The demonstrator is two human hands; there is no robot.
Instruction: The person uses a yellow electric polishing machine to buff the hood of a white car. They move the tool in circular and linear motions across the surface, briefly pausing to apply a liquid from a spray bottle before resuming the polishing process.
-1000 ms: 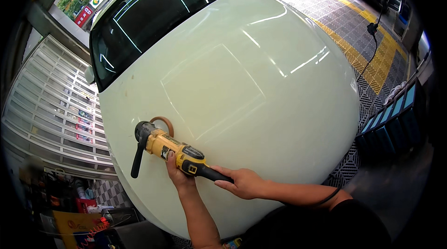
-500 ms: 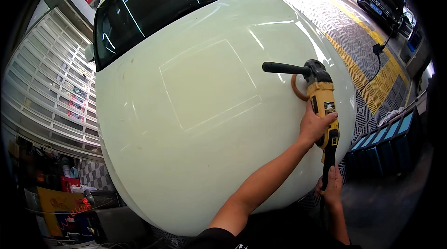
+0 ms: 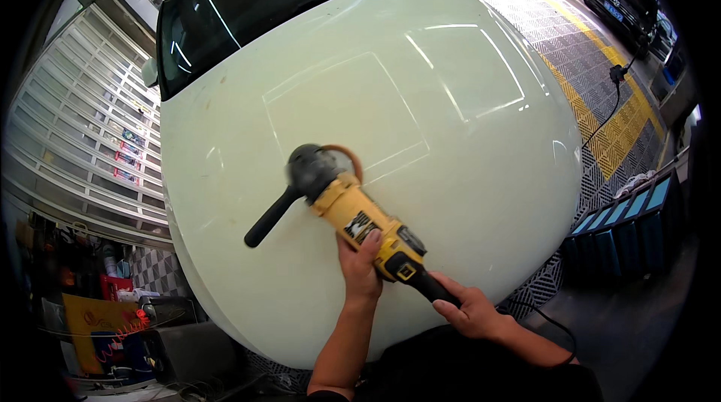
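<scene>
Both my hands hold a yellow and black polisher [image 3: 368, 219] over the white car hood [image 3: 233, 199]. My left hand [image 3: 360, 267] is wrapped round the yellow body from below, thumb lying on top. The black rear handle sits in my right hand [image 3: 475, 310], whose fingers are closed around it. An orange-brown pad [image 3: 351, 160] shows at the far side of the tool's head, which is tilted; whether the pad touches the paint I cannot tell. The black side handle [image 3: 269, 220] sticks out to the left, held by neither hand. A black cord [image 3: 562, 327] curves past my right forearm.
The dark windshield [image 3: 278, 7] lies beyond the hood. Slatted white shutters [image 3: 90, 131] line the left side, with boxes and a red coiled hose [image 3: 124, 338] below. At right stand a dark bin-like unit [image 3: 627, 225], a hanging cable plug [image 3: 618, 73] and a black car [image 3: 619, 0].
Both my hands have swung the polisher from the hood's right side to its middle and nearer me. Its head now points up-left and the side handle down-left. My grip stays on it.
</scene>
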